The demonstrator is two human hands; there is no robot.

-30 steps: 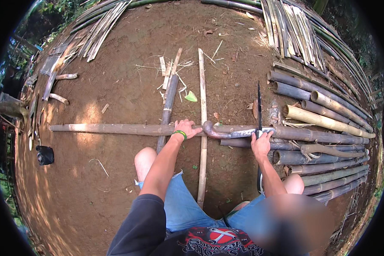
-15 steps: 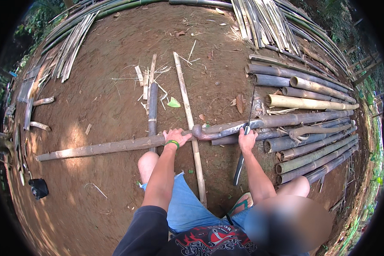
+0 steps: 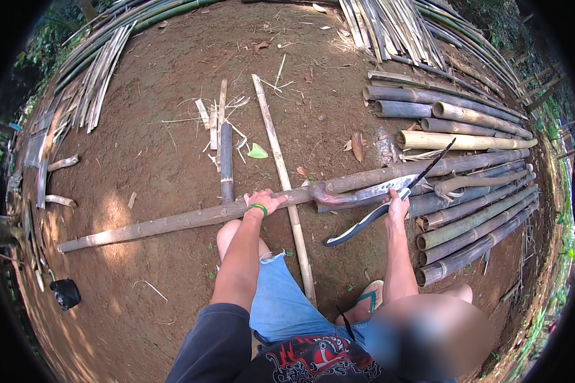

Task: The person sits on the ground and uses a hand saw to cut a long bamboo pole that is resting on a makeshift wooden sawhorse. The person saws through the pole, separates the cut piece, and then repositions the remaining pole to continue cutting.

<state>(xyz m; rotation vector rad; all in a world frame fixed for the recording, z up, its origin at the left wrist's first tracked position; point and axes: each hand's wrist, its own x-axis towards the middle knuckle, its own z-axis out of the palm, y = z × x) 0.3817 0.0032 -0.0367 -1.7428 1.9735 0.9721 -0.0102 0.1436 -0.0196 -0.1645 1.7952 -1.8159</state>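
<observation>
A long brown bamboo pole (image 3: pixel 147 228) lies crosswise in front of me. My left hand (image 3: pixel 266 202), a green band on its wrist, grips it from above near my knee. In my right hand (image 3: pixel 397 207) is a handsaw (image 3: pixel 359 226) with a black and white handle. Its thin dark blade slants away to the far right, over the bamboo. Beside that hand, a machete (image 3: pixel 377 191) with a curved brown handle and broad grey blade lies along the pole. Under the pole, left of its middle, a pale bamboo stick (image 3: pixel 275 140) crosses at an angle.
Cut bamboo poles (image 3: pixel 473 140) lie side by side at right. A dark short bamboo length (image 3: pixel 227 159) and split pieces (image 3: pixel 202 113) are ahead of my left hand. Bundled strips (image 3: pixel 396 29) lie at the far right. A black bag (image 3: pixel 65 294) sits at left.
My right hand has moved right, and the saw has swung from nearly upright to slanting right. The machete has shifted slightly right along the pole. My left hand stays on the pole.
</observation>
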